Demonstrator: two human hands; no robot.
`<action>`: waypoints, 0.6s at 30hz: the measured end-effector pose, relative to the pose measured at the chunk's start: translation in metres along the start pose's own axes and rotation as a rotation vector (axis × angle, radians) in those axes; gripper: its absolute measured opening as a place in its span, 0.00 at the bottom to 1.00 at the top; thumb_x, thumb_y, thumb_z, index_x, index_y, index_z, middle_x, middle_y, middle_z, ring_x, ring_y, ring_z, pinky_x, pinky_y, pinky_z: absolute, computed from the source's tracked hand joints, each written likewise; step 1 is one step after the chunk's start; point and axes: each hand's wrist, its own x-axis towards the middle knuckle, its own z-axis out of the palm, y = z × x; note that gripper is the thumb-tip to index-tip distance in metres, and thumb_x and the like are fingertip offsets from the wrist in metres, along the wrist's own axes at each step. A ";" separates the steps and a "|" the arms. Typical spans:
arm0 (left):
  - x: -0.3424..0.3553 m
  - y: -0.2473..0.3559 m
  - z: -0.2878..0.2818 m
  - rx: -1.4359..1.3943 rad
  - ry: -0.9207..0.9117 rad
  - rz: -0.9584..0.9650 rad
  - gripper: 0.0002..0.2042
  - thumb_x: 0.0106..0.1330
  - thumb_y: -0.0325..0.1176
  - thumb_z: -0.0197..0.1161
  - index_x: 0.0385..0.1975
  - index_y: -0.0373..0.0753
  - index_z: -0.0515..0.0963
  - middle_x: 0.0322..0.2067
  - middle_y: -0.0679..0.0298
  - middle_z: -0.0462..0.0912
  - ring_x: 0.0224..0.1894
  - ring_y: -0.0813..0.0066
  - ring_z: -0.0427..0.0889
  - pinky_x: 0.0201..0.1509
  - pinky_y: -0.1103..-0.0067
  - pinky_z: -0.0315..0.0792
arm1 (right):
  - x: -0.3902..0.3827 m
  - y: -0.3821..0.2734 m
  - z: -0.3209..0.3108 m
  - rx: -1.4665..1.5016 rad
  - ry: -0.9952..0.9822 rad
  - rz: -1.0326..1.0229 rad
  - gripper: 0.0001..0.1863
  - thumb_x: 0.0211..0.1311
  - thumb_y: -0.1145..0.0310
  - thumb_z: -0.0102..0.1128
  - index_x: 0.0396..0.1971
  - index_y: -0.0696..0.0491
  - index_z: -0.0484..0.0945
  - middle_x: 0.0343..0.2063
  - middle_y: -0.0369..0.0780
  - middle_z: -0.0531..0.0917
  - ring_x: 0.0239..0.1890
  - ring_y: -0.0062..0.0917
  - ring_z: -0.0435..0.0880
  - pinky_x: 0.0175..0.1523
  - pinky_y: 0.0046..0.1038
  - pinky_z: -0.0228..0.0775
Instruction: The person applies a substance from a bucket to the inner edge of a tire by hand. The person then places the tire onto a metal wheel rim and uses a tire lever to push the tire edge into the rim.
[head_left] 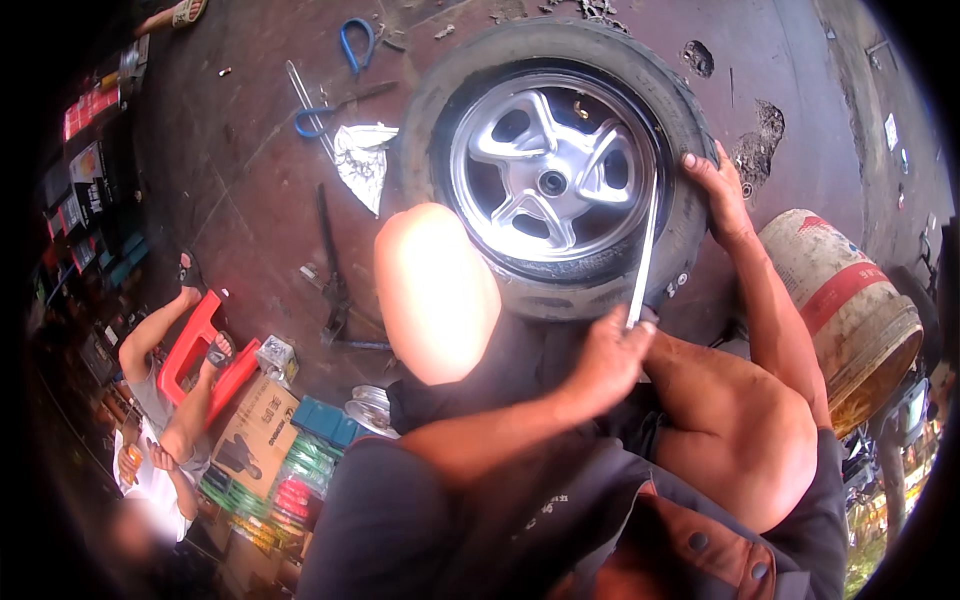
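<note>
On the floor before my knees lies a wheel: a black tire on a silver spoked rim. My left hand grips a tire lever, a long flat metal bar, by its near end. The lever's far end reaches the gap between the rim's right edge and the tire. At the tire's right side, my right hand holds its outer edge, thumb on the sidewall and fingers round the outside. The fingertips are partly hidden. My knee is beside the tire's near left edge.
Blue-handled tools and a crumpled white sheet lie left of the tire, with dark metal bars nearer. A dirty white bucket stands at right. At lower left are a seated person, a red stool and a cardboard box.
</note>
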 end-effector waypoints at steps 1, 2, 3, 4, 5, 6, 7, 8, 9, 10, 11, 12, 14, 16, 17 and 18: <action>-0.003 0.001 -0.015 0.024 -0.012 -0.018 0.06 0.69 0.33 0.54 0.40 0.40 0.72 0.17 0.76 0.63 0.14 0.88 0.60 0.14 0.85 0.54 | 0.000 0.002 0.001 -0.007 -0.023 0.016 0.39 0.51 0.56 0.70 0.58 0.61 0.64 0.44 0.44 0.79 0.43 0.27 0.80 0.51 0.26 0.72; -0.007 0.001 -0.027 0.193 0.009 0.021 0.07 0.69 0.32 0.54 0.41 0.38 0.73 0.18 0.74 0.66 0.16 0.86 0.63 0.17 0.83 0.58 | 0.000 0.004 0.002 0.023 -0.036 0.017 0.39 0.51 0.56 0.71 0.58 0.61 0.64 0.44 0.44 0.79 0.43 0.27 0.80 0.51 0.26 0.72; -0.012 0.004 -0.038 0.341 0.035 0.075 0.08 0.68 0.31 0.54 0.42 0.36 0.74 0.19 0.72 0.70 0.18 0.84 0.67 0.20 0.82 0.63 | 0.000 0.005 0.002 0.033 -0.015 0.064 0.39 0.50 0.56 0.71 0.58 0.61 0.64 0.44 0.44 0.79 0.43 0.27 0.80 0.51 0.26 0.72; -0.014 0.011 -0.045 0.556 0.042 0.294 0.11 0.67 0.31 0.54 0.43 0.31 0.75 0.22 0.64 0.75 0.25 0.78 0.73 0.29 0.77 0.69 | 0.001 0.006 0.002 0.056 -0.032 -0.006 0.39 0.50 0.57 0.71 0.57 0.61 0.65 0.44 0.45 0.79 0.43 0.27 0.80 0.51 0.26 0.73; -0.017 0.024 -0.054 0.618 0.030 0.245 0.14 0.66 0.32 0.55 0.46 0.30 0.74 0.25 0.57 0.78 0.30 0.74 0.77 0.35 0.74 0.72 | 0.002 0.006 0.001 0.040 -0.029 0.001 0.39 0.50 0.57 0.71 0.57 0.62 0.65 0.44 0.45 0.79 0.42 0.27 0.81 0.50 0.27 0.73; -0.017 0.043 -0.060 0.761 0.029 0.211 0.14 0.66 0.33 0.56 0.46 0.30 0.75 0.25 0.53 0.79 0.29 0.71 0.78 0.35 0.72 0.73 | 0.002 0.007 0.000 0.055 -0.017 0.011 0.39 0.49 0.57 0.72 0.57 0.62 0.65 0.43 0.45 0.80 0.41 0.27 0.81 0.50 0.27 0.73; -0.019 0.070 -0.070 0.949 -0.017 0.093 0.14 0.66 0.33 0.56 0.45 0.30 0.75 0.26 0.53 0.79 0.30 0.68 0.78 0.36 0.70 0.73 | 0.003 0.007 -0.001 0.073 -0.023 -0.041 0.39 0.49 0.57 0.72 0.57 0.62 0.65 0.43 0.45 0.80 0.41 0.27 0.81 0.50 0.27 0.73; -0.020 0.100 -0.077 1.029 -0.032 0.141 0.13 0.67 0.32 0.53 0.43 0.27 0.74 0.26 0.45 0.80 0.32 0.53 0.82 0.37 0.65 0.73 | 0.004 0.006 -0.003 0.062 -0.064 -0.026 0.39 0.49 0.57 0.72 0.57 0.63 0.65 0.43 0.45 0.80 0.41 0.27 0.81 0.50 0.27 0.73; -0.011 0.134 -0.080 1.262 -0.220 0.346 0.12 0.66 0.30 0.53 0.43 0.29 0.75 0.27 0.44 0.80 0.32 0.52 0.82 0.38 0.64 0.73 | 0.005 0.005 -0.005 0.102 -0.085 -0.060 0.39 0.49 0.57 0.71 0.57 0.63 0.65 0.43 0.45 0.80 0.41 0.27 0.81 0.50 0.26 0.73; -0.029 0.162 -0.088 1.773 -0.230 0.082 0.12 0.63 0.30 0.55 0.43 0.31 0.75 0.29 0.44 0.82 0.32 0.51 0.82 0.36 0.64 0.73 | 0.005 0.004 -0.005 0.099 -0.107 0.006 0.39 0.49 0.58 0.71 0.56 0.63 0.65 0.43 0.45 0.80 0.41 0.27 0.81 0.49 0.25 0.73; -0.049 0.191 -0.095 1.567 -0.054 -0.247 0.11 0.61 0.30 0.57 0.42 0.33 0.76 0.32 0.44 0.82 0.33 0.48 0.81 0.36 0.62 0.72 | 0.004 0.004 -0.006 0.107 -0.079 0.013 0.39 0.49 0.58 0.71 0.56 0.63 0.65 0.43 0.45 0.80 0.41 0.27 0.81 0.49 0.25 0.73; -0.059 0.219 -0.102 1.866 -0.279 -0.257 0.11 0.62 0.32 0.57 0.41 0.34 0.75 0.32 0.44 0.81 0.34 0.47 0.81 0.36 0.61 0.72 | 0.004 0.003 -0.006 0.084 -0.050 0.000 0.39 0.49 0.58 0.71 0.56 0.63 0.65 0.43 0.45 0.80 0.41 0.27 0.81 0.49 0.26 0.73; -0.072 0.242 -0.111 2.113 -0.437 -0.321 0.11 0.63 0.33 0.57 0.40 0.34 0.75 0.33 0.43 0.81 0.35 0.45 0.80 0.37 0.60 0.72 | 0.002 0.001 -0.004 0.140 -0.084 -0.060 0.40 0.48 0.57 0.71 0.58 0.62 0.64 0.44 0.45 0.79 0.42 0.28 0.81 0.50 0.27 0.73; -0.081 0.239 -0.114 1.894 -0.246 -0.216 0.11 0.65 0.35 0.56 0.41 0.35 0.76 0.31 0.43 0.80 0.36 0.43 0.79 0.38 0.59 0.71 | -0.001 0.000 -0.002 0.106 -0.052 0.042 0.41 0.48 0.56 0.71 0.58 0.62 0.64 0.44 0.45 0.79 0.43 0.28 0.80 0.51 0.27 0.72; -0.078 0.231 -0.114 1.859 -0.265 -0.115 0.11 0.65 0.35 0.56 0.41 0.35 0.76 0.31 0.43 0.80 0.36 0.43 0.79 0.38 0.59 0.71 | -0.002 0.000 -0.001 0.080 -0.046 0.085 0.41 0.48 0.56 0.71 0.58 0.62 0.64 0.44 0.45 0.79 0.43 0.28 0.80 0.52 0.27 0.72; -0.069 0.221 -0.113 1.841 -0.240 0.018 0.11 0.66 0.36 0.56 0.40 0.35 0.76 0.31 0.43 0.80 0.36 0.42 0.79 0.38 0.58 0.71 | -0.002 -0.001 -0.001 0.097 -0.028 0.026 0.40 0.49 0.54 0.70 0.57 0.62 0.65 0.45 0.45 0.78 0.44 0.28 0.80 0.52 0.28 0.72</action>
